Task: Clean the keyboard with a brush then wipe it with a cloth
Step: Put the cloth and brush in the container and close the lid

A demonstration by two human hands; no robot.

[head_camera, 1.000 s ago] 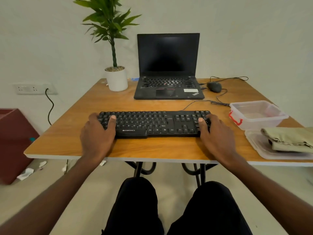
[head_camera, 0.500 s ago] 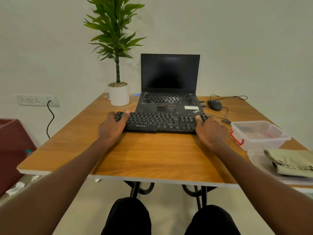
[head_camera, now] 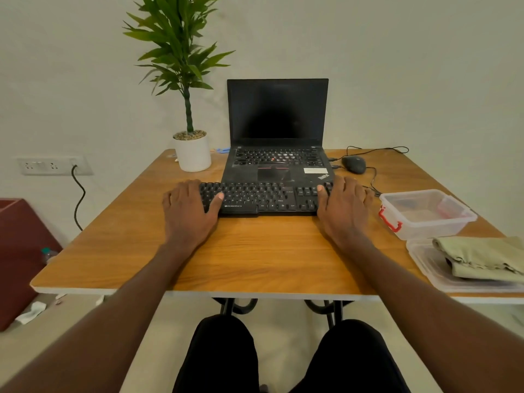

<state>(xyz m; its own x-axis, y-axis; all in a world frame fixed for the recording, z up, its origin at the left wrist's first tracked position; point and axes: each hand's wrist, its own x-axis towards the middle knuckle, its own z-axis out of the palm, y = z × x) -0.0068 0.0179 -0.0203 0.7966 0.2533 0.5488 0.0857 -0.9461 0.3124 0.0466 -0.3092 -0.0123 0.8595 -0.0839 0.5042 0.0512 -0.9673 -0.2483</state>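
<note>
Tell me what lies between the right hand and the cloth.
A clear box with red clips lies near that path, close beside the right hand. The cloth lies folded on a lid nearer the table's front edge. No brush shows.

Left hand (head_camera: 188, 209) and right hand (head_camera: 344, 207) cover both ends of the keyboard (head_camera: 265, 198); keys beneath not visible. Cloth (head_camera: 482, 260) and the lid (head_camera: 433, 268) under it cut off by right frame edge; a dark item under the cloth too hidden to identify. Contents of clear container (head_camera: 425, 214) blurred, unreadable.
</note>
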